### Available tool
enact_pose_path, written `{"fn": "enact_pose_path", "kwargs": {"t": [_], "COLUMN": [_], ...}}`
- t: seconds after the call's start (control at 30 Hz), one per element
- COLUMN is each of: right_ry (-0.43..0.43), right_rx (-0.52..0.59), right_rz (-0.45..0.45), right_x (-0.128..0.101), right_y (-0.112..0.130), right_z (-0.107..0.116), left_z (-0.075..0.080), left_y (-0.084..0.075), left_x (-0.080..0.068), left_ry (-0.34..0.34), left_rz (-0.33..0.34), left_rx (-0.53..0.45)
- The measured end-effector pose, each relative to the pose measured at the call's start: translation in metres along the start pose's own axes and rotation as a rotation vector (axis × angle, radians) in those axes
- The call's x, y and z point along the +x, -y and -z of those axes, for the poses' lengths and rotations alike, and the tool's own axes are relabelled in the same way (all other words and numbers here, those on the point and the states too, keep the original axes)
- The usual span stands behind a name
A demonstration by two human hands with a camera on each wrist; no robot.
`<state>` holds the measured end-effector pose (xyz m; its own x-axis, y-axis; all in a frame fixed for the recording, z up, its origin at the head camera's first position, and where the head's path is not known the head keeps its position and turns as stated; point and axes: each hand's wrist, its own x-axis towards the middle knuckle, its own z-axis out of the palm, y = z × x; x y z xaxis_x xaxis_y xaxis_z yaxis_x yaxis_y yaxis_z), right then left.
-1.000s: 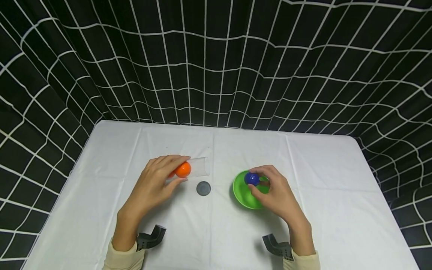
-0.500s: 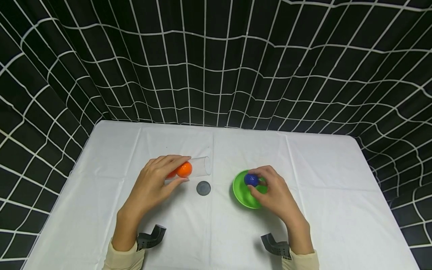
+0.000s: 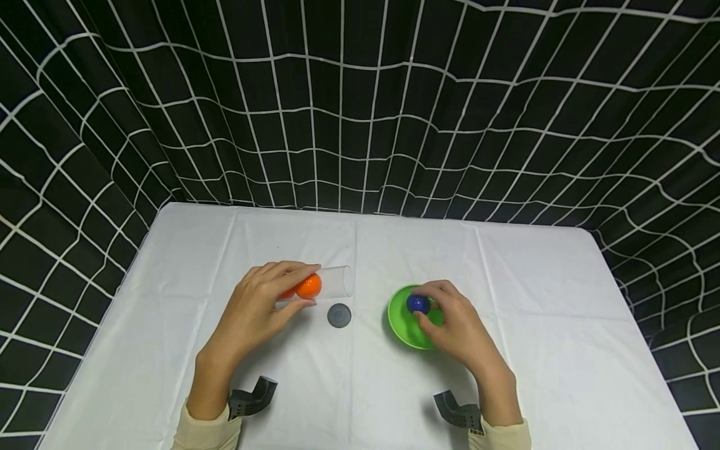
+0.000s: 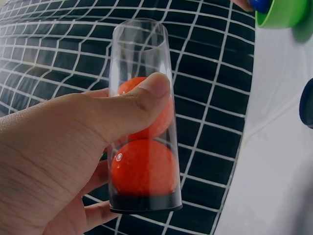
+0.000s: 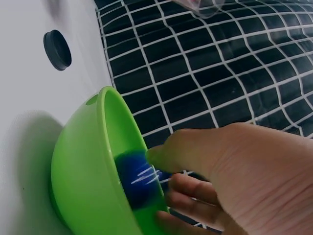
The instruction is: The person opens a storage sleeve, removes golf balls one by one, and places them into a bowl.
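Observation:
My left hand [image 3: 255, 306] grips a clear plastic tube [image 4: 142, 44] whose mouth faces right in the head view. Two orange balls [image 4: 144, 169] sit one behind the other inside it, against its black end cap [image 4: 146, 203]. The thumb lies across the tube wall over the upper ball. On the right, a bright green bowl [image 3: 400, 325] stands on the cloth. My right hand [image 3: 458, 322] pinches a blue ball [image 3: 417, 304] between thumb and fingers, with the ball inside the bowl's rim. In the right wrist view the ball [image 5: 137, 178] is blurred.
A loose dark grey round cap [image 3: 339, 315] lies on the white tablecloth [image 3: 360, 381] between the tube and the bowl. Dark curtains with white netting [image 3: 360, 125] rise behind the table and at both sides.
The right hand and the blue ball have shifted slightly left and down into the bowl. The tube in the left hand has edged a little to the right.

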<state>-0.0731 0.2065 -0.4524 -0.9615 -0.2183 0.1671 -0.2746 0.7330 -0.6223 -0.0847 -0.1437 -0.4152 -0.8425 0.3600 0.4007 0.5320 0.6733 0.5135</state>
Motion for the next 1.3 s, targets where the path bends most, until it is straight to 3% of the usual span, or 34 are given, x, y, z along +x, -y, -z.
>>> {"fn": "enact_pose_path", "kwargs": {"t": [0.37,0.77,1.07,1.3], "right_ry": [-0.111,-0.19,-0.199,-0.152], "right_rx": [0.013,0.108,0.291,0.481], "right_rz": [0.056,0.124,0.128,0.154], "right_x": [0.0,0.003,0.007,0.007], "right_y": [0.0,0.007,0.017,0.031], "right_z": [0.002,-0.005,-0.014,-0.027], "left_z": [-0.002,-0.004,-0.007,-0.011], "left_y": [0.001,0.001,-0.002,-0.005], "left_x": [0.0,0.0,0.002,0.003], "left_ry": [0.008,0.007,0.002,-0.026], "left_rz": [-0.003,-0.014,-0.038,-0.134], "left_rx": [0.001,0.005,0.017,0.087]}}
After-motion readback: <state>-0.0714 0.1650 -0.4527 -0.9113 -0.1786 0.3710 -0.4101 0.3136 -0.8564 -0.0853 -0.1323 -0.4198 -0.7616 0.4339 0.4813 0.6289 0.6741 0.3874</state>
